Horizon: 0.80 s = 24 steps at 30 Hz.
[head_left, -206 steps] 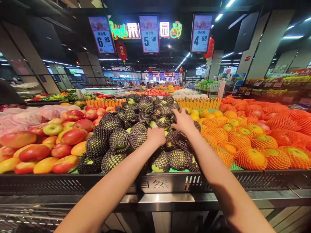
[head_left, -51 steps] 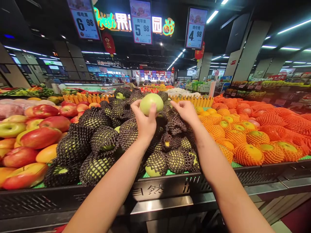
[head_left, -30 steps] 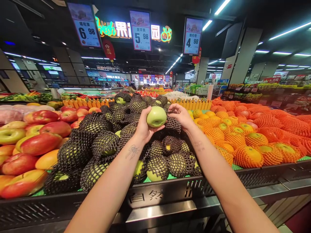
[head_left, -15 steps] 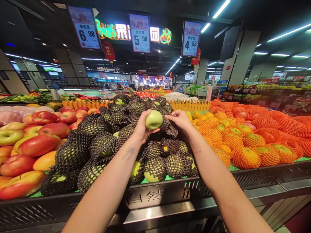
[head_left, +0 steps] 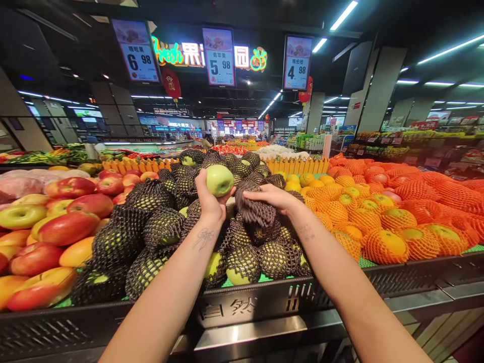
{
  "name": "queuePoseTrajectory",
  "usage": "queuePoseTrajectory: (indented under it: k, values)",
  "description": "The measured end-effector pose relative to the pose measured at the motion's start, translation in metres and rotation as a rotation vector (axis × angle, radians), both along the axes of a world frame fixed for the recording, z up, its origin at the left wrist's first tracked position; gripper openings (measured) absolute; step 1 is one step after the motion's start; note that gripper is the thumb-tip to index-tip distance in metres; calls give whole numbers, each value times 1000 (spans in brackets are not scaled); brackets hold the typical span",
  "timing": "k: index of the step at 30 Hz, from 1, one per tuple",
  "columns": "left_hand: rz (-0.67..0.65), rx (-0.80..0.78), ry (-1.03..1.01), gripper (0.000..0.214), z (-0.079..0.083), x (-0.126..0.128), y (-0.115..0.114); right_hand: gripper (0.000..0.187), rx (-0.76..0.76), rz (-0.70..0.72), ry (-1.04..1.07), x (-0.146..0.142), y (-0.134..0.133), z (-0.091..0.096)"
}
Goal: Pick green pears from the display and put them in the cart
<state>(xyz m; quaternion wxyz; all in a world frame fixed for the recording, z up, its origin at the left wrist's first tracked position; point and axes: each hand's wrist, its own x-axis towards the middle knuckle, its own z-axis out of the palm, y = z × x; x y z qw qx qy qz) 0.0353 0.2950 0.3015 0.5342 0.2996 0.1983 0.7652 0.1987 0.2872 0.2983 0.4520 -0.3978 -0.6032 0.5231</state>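
My left hand (head_left: 207,201) is closed round a bare green apple (head_left: 219,180), held up over a heap of green apples in black foam nets (head_left: 151,227). My right hand (head_left: 273,197) is just to the right of it, fingers pinched on an empty black foam net (head_left: 254,207) that hangs below the hand, close to the apple. Both forearms reach in from the bottom of the view over the black front rail (head_left: 242,305) of the stand.
Red and yellow apples (head_left: 53,227) fill the bin to the left. Oranges in orange nets (head_left: 397,217) fill the bin to the right. A yellow picket divider (head_left: 298,164) stands behind. Price screens (head_left: 219,55) hang overhead. A steel ledge (head_left: 264,333) runs below the rail.
My left hand has shifted left and slightly up with the green apple. My right hand has lifted the empty black net off the heap and brought it toward the apple.
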Motion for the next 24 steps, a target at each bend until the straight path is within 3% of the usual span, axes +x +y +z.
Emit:
queuePoseTrajectory:
  k: [4, 6, 8, 12, 15, 19, 22, 24]
  values:
    - [-45, 25, -9, 51, 2, -5, -1, 35, 219, -351, 209, 5, 11, 0]
    - [-123, 21, 13, 55, 2, -8, -2, 34, 303, -399, 285, 6, 14, 3]
    - [-162, 20, 25, 55, 3, -10, -2, 35, 311, -288, 261, 4, 11, 5]
    - [-196, 43, -12, 52, 2, -9, -1, 28, 217, 88, 23, -7, -8, 7]
    - [-242, 41, 9, 41, 2, -7, -4, 32, 295, 304, -147, -10, -15, 6]
    - [-513, -6, 269, 50, -2, -6, -9, 50, 460, 455, -150, -8, -14, 3]
    - [-621, -58, 392, 68, -6, -6, -7, 42, 468, 540, -174, -9, -16, 2]
    - [-623, -86, 387, 73, -6, -5, -5, 32, 494, 503, -202, -11, -19, 2]
